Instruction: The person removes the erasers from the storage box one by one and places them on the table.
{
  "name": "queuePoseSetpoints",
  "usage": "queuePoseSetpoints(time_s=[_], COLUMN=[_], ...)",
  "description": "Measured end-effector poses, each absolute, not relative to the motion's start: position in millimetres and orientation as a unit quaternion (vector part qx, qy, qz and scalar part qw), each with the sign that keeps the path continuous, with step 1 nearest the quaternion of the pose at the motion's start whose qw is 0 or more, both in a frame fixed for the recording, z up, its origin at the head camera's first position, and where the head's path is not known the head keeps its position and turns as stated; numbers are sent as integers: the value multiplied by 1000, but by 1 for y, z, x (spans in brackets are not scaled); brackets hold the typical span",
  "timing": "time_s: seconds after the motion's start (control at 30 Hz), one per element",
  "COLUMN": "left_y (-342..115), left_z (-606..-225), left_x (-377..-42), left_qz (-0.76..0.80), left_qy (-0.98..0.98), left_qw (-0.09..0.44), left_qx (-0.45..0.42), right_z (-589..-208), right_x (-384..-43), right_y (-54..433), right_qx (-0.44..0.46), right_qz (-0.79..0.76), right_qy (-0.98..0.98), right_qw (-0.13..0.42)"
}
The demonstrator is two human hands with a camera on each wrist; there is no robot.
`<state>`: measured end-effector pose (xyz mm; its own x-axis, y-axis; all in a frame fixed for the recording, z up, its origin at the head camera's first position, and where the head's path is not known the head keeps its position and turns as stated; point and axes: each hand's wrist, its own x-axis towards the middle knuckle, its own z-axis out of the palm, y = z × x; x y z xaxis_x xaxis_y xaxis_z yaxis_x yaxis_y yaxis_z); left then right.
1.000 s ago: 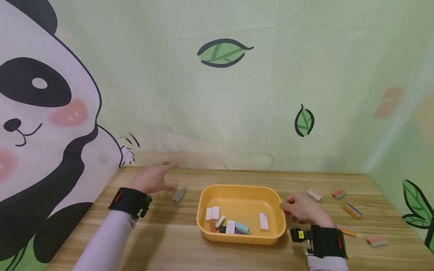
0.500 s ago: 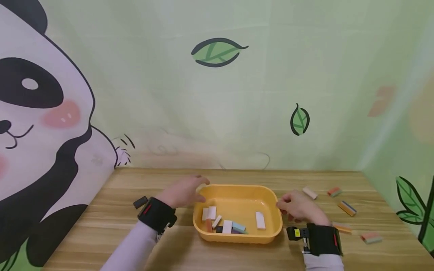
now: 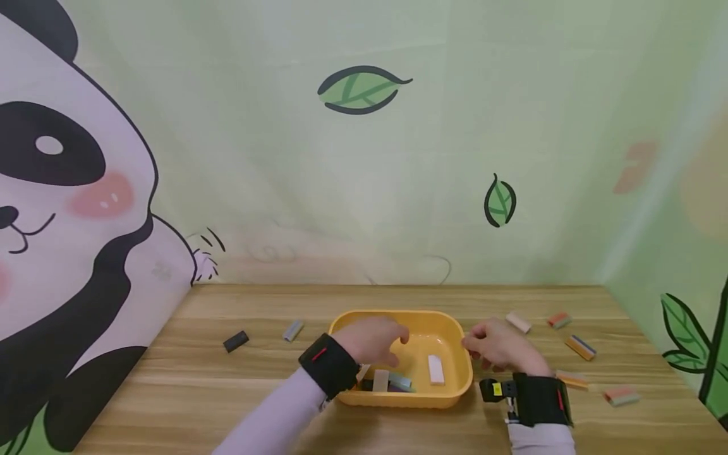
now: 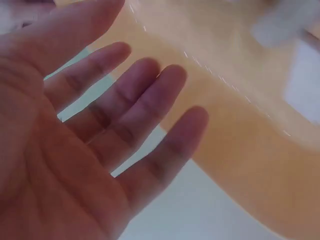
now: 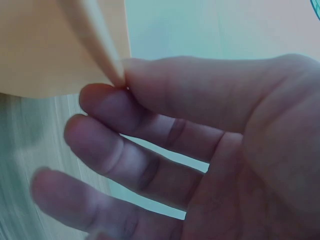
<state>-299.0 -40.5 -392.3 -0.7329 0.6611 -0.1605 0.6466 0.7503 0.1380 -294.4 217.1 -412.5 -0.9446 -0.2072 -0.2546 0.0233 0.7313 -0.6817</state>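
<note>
A yellow plastic tray [image 3: 398,400] stands on the table with several small eraser-like blocks inside, among them a white block [image 3: 435,370] at the right and a light blue one [image 3: 400,380] near the front wall. Over its left part hovers my left hand [image 3: 370,340], hiding some of the contents; the left wrist view shows its fingers [image 4: 170,95] loosely spread and holding nothing. My right hand [image 3: 503,346] pinches the tray's right rim [image 5: 97,40] between thumb and forefinger, its other fingers relaxed.
On the wooden table [image 3: 170,398], a black block [image 3: 236,341] and a grey block [image 3: 293,330] lie left of the tray. Several blocks lie to the right, including a pinkish-white one [image 3: 518,323] and an orange-and-blue one [image 3: 581,347]. A printed cloth [image 3: 352,177] hangs behind.
My left hand has swept right, from beside the grey block to above the tray, uncovering the black and grey blocks. My right hand keeps its pinch on the rim. The head view has shifted slightly.
</note>
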Motion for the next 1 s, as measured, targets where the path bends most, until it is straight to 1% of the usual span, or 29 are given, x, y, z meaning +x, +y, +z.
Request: queuePoseSetpoints(time_s=[0.2, 0.33, 0.47, 0.67, 1.0], left_y=[1, 30, 49, 55, 57], left_z=[-396, -400, -402, -401, -399], left_x=[-301, -296, -292, -292, -284], left_qz=[-8, -55, -81, -93, -92], left_qy=[915, 912, 912, 918, 922], left_qw=[99, 110, 119, 141, 125], left_qx=[390, 390, 383, 360, 355], right_z=[-413, -413, -413, -414, -412], right_x=[-294, -293, -293, -296, -293], right_y=[218, 218, 219, 218, 219], right_qx=[-55, -56, -59, -62, -73], right_qz=[-365, -369, -370, -366, -377], right_qy=[916, 914, 914, 916, 910], right_qw=[158, 158, 156, 152, 158])
